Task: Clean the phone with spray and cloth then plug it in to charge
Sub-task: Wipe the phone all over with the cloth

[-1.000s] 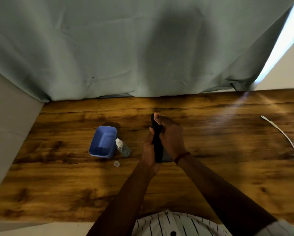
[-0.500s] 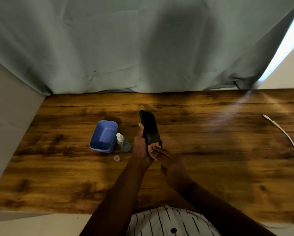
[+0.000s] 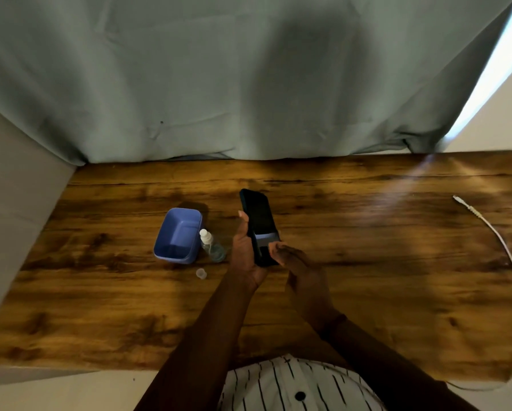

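My left hand (image 3: pixel 244 250) grips a black phone (image 3: pixel 257 215) by its lower half, screen towards me, its top tilted away over the wooden table (image 3: pixel 382 277). My right hand (image 3: pixel 305 277) sits at the phone's lower end, its bunched fingertips against a small grey cloth (image 3: pixel 266 238) that lies across the lower screen. A small clear spray bottle (image 3: pixel 210 246) stands just left of my left hand. Its loose clear cap (image 3: pixel 200 273) lies on the table in front of it. The white charging cable (image 3: pixel 498 235) lies far right, its plug end (image 3: pixel 456 198) pointing left.
A blue plastic tub (image 3: pixel 177 235) stands beside the spray bottle on its left. A grey-green curtain (image 3: pixel 219 84) hangs along the table's far edge. A pale wall (image 3: pixel 8 188) bounds the left side. The cable runs off the table's near right corner.
My right hand slid from the top of the phone down to its lower end. The phone turned from edge-on to screen facing me, and both hands shifted slightly left.
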